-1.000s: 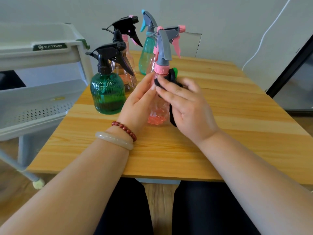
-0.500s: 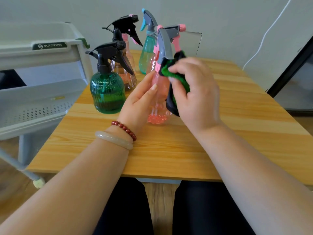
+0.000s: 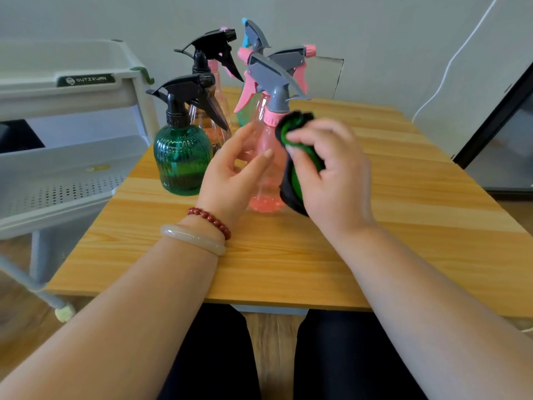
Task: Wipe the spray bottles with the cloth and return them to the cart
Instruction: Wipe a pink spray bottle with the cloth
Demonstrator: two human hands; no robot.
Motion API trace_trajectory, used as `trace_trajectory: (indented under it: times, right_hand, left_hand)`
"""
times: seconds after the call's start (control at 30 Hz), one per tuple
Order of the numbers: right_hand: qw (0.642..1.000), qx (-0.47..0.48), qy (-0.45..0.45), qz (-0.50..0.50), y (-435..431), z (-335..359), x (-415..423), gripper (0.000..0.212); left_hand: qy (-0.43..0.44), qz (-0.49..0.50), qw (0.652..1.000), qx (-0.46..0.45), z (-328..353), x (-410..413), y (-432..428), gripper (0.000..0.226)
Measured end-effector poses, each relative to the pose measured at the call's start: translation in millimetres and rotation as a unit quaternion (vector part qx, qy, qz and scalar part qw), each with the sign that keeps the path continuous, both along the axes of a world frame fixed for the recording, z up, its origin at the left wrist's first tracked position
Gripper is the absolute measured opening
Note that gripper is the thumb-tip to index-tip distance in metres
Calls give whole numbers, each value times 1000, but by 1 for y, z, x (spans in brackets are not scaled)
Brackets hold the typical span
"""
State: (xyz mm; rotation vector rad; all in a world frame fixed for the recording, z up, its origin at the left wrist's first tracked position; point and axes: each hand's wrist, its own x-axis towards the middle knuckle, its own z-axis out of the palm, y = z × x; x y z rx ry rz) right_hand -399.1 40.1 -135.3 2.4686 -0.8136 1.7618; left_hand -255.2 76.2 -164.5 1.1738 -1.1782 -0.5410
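Note:
A clear pink spray bottle (image 3: pixel 266 168) with a grey and pink trigger head stands on the wooden table (image 3: pixel 288 255) in front of me. My left hand (image 3: pixel 233 171) curls around its left side, thumb across the front. My right hand (image 3: pixel 328 171) grips a green and black cloth (image 3: pixel 297 157) and presses it against the bottle's right side, just under the pink collar. A green ribbed bottle (image 3: pixel 180 160) with a black trigger stands to the left. The grey cart (image 3: pixel 66 125) is at the far left.
Behind the held bottle stand several more spray bottles: a clear one with a black trigger (image 3: pixel 212 82), a teal one (image 3: pixel 253 39) and another pink one (image 3: pixel 294 60). The cart's perforated shelf (image 3: pixel 57 192) lies beside the table's left edge. A white cable (image 3: pixel 450 64) hangs on the wall.
The bottle's trigger head has turned toward the left. My right hand with the cloth rose to the bottle's head, then came down to its shoulder on the right side.

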Motion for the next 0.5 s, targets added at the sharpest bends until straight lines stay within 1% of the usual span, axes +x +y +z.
trace_trajectory:
  times: [0.07, 0.13, 0.2, 0.33, 0.43, 0.5]
  right_hand:
    - [998, -46, -31, -8, 0, 17, 9, 10]
    - [998, -58, -34, -11, -1, 20, 20, 11]
    - [999, -45, -14, -4, -2, 10, 25, 12]
    - [998, -27, 48, 13, -3, -20, 15, 15]
    - [999, 0, 49, 11, -2, -16, 8, 15]
    - [1000, -17, 15, -7, -5, 0, 9, 14]
  left_hand:
    - [19, -17, 1000, -4, 2, -2, 0, 37]
    - [29, -59, 998, -10, 4, -4, 1, 35]
    - [41, -90, 995, -17, 4, -3, 1, 36]
    - [73, -78, 994, 4, 5, 2, 0, 29]
    - [52, -72, 996, 17, 3, 1, -2, 37]
    - [57, -69, 996, 22, 2, 0, -2, 46]
